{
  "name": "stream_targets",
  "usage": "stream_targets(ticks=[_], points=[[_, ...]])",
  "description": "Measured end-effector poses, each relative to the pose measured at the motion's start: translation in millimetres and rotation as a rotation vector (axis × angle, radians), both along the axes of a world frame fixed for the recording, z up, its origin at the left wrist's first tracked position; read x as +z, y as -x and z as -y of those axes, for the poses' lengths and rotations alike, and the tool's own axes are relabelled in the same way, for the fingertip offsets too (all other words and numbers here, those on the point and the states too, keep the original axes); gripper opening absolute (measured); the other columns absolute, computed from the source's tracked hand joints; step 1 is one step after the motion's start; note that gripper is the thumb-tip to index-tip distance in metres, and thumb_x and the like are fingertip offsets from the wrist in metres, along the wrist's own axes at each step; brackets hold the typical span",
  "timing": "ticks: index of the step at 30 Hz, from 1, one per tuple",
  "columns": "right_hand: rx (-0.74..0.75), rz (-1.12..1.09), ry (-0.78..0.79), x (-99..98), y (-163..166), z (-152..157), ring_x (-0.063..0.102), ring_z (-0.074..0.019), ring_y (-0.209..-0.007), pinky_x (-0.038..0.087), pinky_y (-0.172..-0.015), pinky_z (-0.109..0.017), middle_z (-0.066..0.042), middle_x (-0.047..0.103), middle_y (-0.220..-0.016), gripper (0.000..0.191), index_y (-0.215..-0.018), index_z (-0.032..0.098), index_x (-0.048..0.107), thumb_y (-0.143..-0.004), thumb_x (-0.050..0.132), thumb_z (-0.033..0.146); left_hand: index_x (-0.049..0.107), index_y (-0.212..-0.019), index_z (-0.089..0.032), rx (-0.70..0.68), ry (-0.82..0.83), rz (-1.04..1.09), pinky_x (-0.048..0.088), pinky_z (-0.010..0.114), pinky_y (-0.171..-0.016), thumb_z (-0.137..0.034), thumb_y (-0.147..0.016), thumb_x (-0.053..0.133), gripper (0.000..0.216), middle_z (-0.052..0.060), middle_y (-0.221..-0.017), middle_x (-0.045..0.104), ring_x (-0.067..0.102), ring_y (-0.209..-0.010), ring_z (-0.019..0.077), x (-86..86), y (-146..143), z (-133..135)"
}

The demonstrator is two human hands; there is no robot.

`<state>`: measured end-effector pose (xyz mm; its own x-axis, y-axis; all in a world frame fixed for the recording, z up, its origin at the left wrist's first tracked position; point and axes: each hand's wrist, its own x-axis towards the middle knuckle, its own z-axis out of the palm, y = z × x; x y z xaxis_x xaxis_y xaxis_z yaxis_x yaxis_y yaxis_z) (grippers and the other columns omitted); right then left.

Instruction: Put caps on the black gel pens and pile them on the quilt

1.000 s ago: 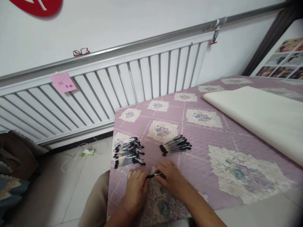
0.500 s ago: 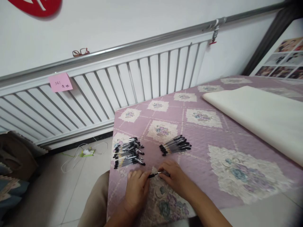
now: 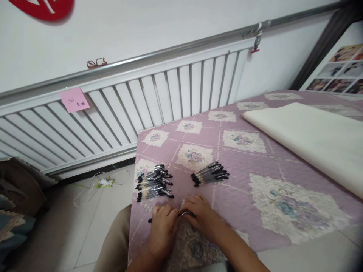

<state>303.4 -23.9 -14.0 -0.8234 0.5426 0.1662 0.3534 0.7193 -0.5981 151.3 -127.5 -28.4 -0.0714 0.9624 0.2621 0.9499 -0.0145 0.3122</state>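
Observation:
Both hands rest close together on the purple patterned bedspread [image 3: 244,189] near its front edge, gripping one black pen [image 3: 184,214] between them. My left hand [image 3: 163,228] is closed on the pen's left part, and a dark tip pokes out beyond it on the left. My right hand [image 3: 200,219] pinches the pen's right part. Just beyond the hands lie two heaps of black pens: a larger pile [image 3: 153,183] on the left and a smaller bundle [image 3: 210,174] on the right.
A cream folded sheet [image 3: 309,139] lies across the bed at the right. A white radiator [image 3: 119,109] with a pink note [image 3: 74,99] and red glasses [image 3: 96,62] runs along the wall. Cables [image 3: 96,185] lie on the tiled floor at left.
The two hands have drawn closer together along the pen and shifted slightly left; less of the pen shows between them, and its tip now sticks out past the left hand.

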Motion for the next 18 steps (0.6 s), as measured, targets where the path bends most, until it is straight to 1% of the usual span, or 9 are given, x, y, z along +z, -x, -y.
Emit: stream_targets(ticks=[4,6,10,13,16,18], points=[[-0.047,0.012,-0.032,4.7,-8,-5,0.054,-0.021,-0.097,0.035,-0.089,-0.037,-0.003,0.065,-0.094,0.008,-0.09,0.023,0.064,-0.085,0.06,0.02,0.063,-0.085,-0.024,0.051,0.017,-0.009,0.033,0.038,-0.078,-0.017,-0.087,0.053,0.013,0.001,-0.083,0.061,0.054,-0.082,0.0206,1.2,-1,-1],[-0.081,0.026,-0.057,2.9,-10,-9,0.054,-0.0212,-0.096,0.036,-0.088,-0.037,-0.003,0.064,-0.093,0.006,-0.089,0.023,0.065,-0.086,0.059,0.021,0.063,-0.081,-0.024,0.067,0.03,-0.019,0.033,0.038,-0.078,-0.018,-0.086,0.054,0.012,0.001,-0.082,0.061,0.053,-0.082,0.021,2.1,-1,-1],[-0.159,0.075,-0.103,-4.6,-10,-13,0.056,-0.0217,-0.094,0.036,-0.088,-0.039,-0.004,0.065,-0.092,0.008,-0.087,0.022,0.066,-0.088,0.058,0.024,0.063,-0.082,-0.024,0.073,0.056,-0.012,0.033,0.039,-0.079,-0.018,-0.086,0.054,0.011,0.001,-0.084,0.06,0.051,-0.085,0.0215,3.6,-2,-2],[-0.158,0.093,-0.104,-5.1,-9,-15,0.056,-0.0228,-0.099,0.035,-0.091,-0.041,-0.004,0.066,-0.096,0.01,-0.094,0.023,0.067,-0.087,0.059,0.025,0.063,-0.083,-0.024,0.071,0.071,-0.007,0.033,0.039,-0.078,-0.018,-0.086,0.054,0.011,0.001,-0.084,0.06,0.051,-0.085,0.0219,3.5,-2,-2],[-0.169,0.103,-0.073,0.1,-17,-18,0.055,-0.0248,-0.105,0.036,-0.091,-0.042,-0.006,0.065,-0.106,0.024,-0.107,0.024,0.063,-0.083,0.064,0.028,0.063,-0.084,-0.024,0.069,0.064,-0.001,0.033,0.039,-0.079,-0.018,-0.086,0.054,0.011,0.002,-0.085,0.059,0.05,-0.087,0.0221,2.7,-2,-2],[-0.188,0.127,-0.052,4.2,-26,-21,0.055,-0.0254,-0.104,0.038,-0.089,-0.04,-0.007,0.064,-0.107,0.029,-0.107,0.023,0.062,-0.079,0.068,0.03,0.063,-0.084,-0.025,0.068,0.06,-0.002,0.032,0.039,-0.079,-0.018,-0.086,0.055,0.011,0.002,-0.086,0.059,0.05,-0.087,0.0222,2.2,-2,-2]])
